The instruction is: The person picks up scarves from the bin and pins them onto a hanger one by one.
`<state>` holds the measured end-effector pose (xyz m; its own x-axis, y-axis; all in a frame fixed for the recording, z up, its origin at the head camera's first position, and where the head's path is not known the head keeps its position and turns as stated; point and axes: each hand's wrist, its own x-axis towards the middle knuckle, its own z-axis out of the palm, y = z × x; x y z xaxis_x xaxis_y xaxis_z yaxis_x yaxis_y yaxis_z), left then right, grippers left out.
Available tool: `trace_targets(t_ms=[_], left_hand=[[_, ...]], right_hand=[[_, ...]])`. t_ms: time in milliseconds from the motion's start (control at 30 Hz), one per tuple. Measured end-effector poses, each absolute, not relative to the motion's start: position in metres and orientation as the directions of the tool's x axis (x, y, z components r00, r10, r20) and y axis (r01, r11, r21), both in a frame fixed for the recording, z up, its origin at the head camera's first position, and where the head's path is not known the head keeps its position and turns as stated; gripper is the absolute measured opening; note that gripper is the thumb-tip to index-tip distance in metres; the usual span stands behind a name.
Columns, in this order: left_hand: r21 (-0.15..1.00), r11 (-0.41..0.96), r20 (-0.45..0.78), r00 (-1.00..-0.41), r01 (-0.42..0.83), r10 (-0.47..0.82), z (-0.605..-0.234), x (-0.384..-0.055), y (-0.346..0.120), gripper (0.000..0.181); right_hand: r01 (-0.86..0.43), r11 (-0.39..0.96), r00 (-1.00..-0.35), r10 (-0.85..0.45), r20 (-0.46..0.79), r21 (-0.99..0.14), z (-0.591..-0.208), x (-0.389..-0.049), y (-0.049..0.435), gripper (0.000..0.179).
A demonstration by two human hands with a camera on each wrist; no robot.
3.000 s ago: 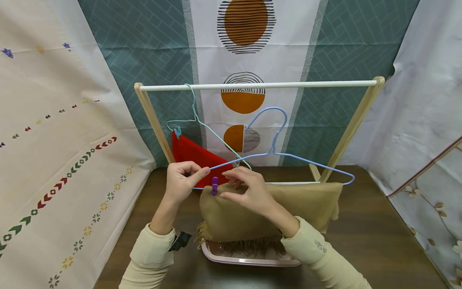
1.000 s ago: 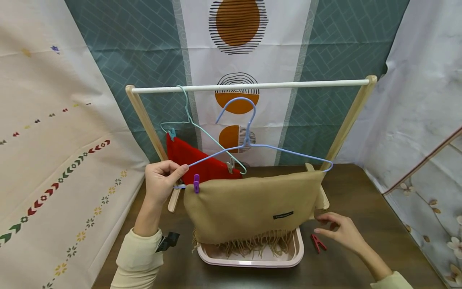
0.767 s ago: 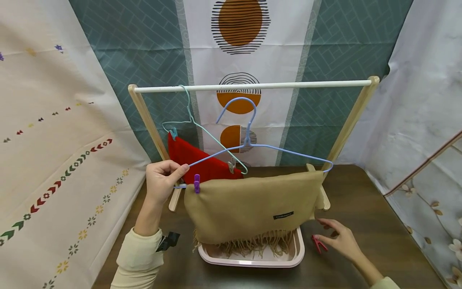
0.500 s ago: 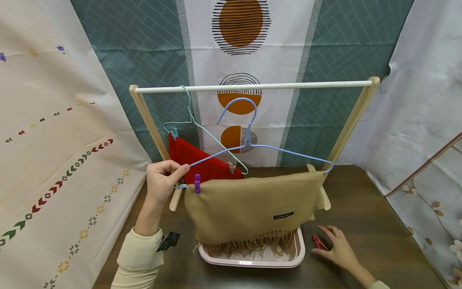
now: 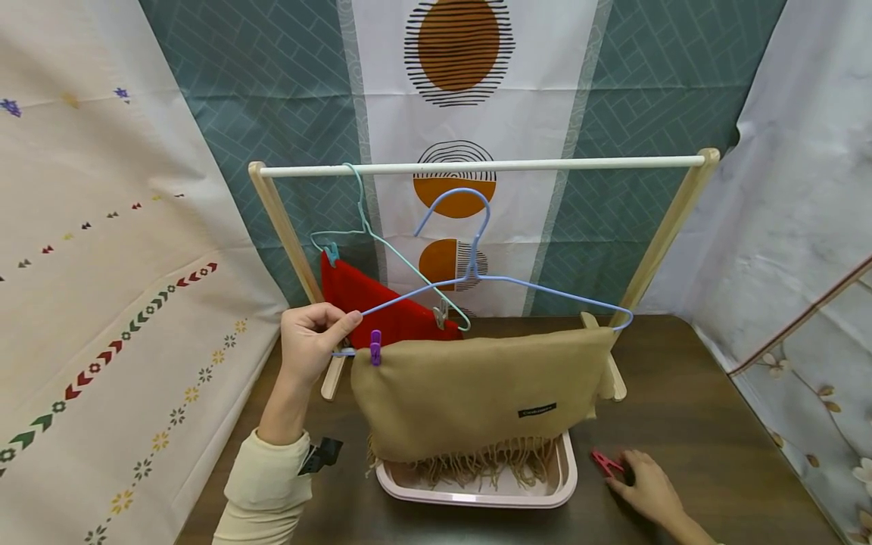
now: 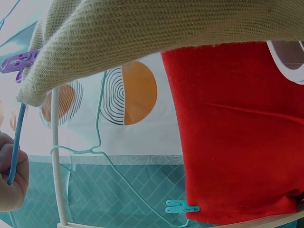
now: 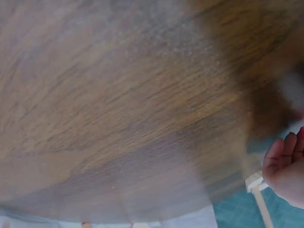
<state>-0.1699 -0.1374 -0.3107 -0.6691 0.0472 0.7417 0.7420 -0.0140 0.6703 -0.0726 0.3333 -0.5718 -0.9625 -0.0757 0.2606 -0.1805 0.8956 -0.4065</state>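
My left hand (image 5: 316,337) pinches the left arm of a blue hanger (image 5: 545,289) between thumb and fingers. Over the hanger's lower bar drapes a tan fringed scarf (image 5: 470,393), with a purple clothespin (image 5: 375,348) clipped near its left end. The scarf's fringe hangs into a pale pink basin (image 5: 477,500). To the right of the basin, low at the tabletop, my right hand (image 5: 647,484) pinches one end of a red clothespin (image 5: 605,463) between thumb and fingers. In the right wrist view, the fingers (image 7: 285,154) are curled at the frame's edge with a bit of red at their tips.
Behind the scarf stands a wooden rack with a white rail (image 5: 531,164). On its left side hangs a mint hanger (image 5: 402,253) holding red cloth (image 5: 368,299) by a teal clip (image 6: 183,207) and another clip (image 5: 441,312). Patterned fabric surrounds the brown table (image 5: 688,424).
My right hand has left the purple clothespin, moved right and down to the table, and closed on the red clothespin. The left hand keeps the hanger, which has shifted left.
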Motion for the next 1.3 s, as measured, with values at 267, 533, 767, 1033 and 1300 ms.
trace_targets(t_ms=[267,533,767,1033,1300], left_hand=[[0.673,-0.021,0.739,-0.671,0.739,0.050,-0.311,-0.170,-0.138,0.031],[0.678,-0.021,0.734,-0.676,0.735,0.056,-0.312,-0.171,-0.136,0.032],[0.678,-0.020,0.734,-0.677,0.735,0.052,-0.313,-0.170,-0.136,0.031],[0.683,-0.012,0.730,-0.682,0.730,0.048,-0.313,-0.171,-0.136,0.027],[0.688,-0.020,0.725,-0.686,0.725,0.055,-0.313,-0.171,-0.136,0.032]], right_hand=[[-0.268,0.811,-0.910,-0.037,0.412,-0.519,-0.552,-0.076,0.336,0.028],[-0.269,0.740,-0.898,0.038,0.438,-0.617,-0.516,-0.077,0.341,0.031],[-0.221,0.646,-0.909,0.134,0.395,-0.730,-0.473,-0.079,0.338,0.033],[-0.292,0.549,-0.898,0.124,0.422,-0.783,-0.446,-0.082,0.333,0.035],[-0.479,0.445,-0.835,0.035,0.549,-0.757,-0.406,-0.088,0.321,0.040]])
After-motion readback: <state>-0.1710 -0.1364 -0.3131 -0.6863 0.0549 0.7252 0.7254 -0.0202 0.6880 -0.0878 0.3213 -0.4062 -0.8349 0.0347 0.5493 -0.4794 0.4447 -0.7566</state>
